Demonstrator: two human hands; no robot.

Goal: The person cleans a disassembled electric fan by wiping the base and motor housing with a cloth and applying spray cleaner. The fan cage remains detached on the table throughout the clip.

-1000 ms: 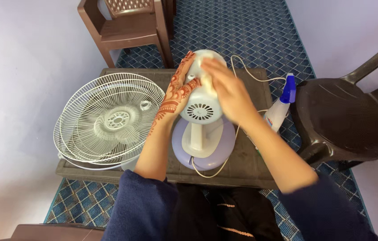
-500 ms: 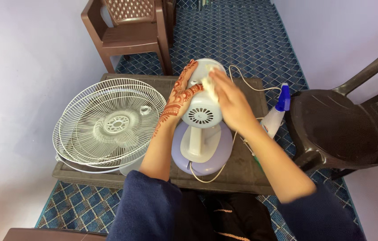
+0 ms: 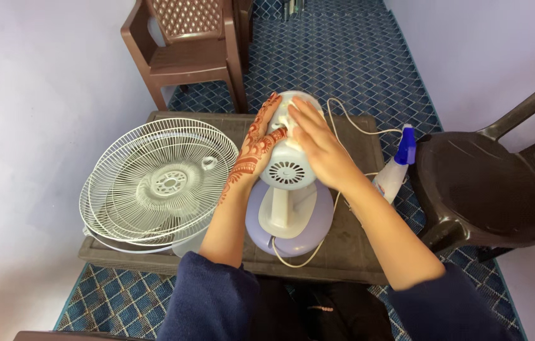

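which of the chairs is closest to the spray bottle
The dark brown chair on the right: the spray bottle stands right beside its seat edge. The lighter brown chair sits beyond the table's far left corner.

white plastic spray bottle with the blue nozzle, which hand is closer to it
Right. The right hand lies on the white fan motor housing, on the side facing the white plastic spray bottle with the blue nozzle. The left hand grips the housing's far side, beside the white wire fan guards.
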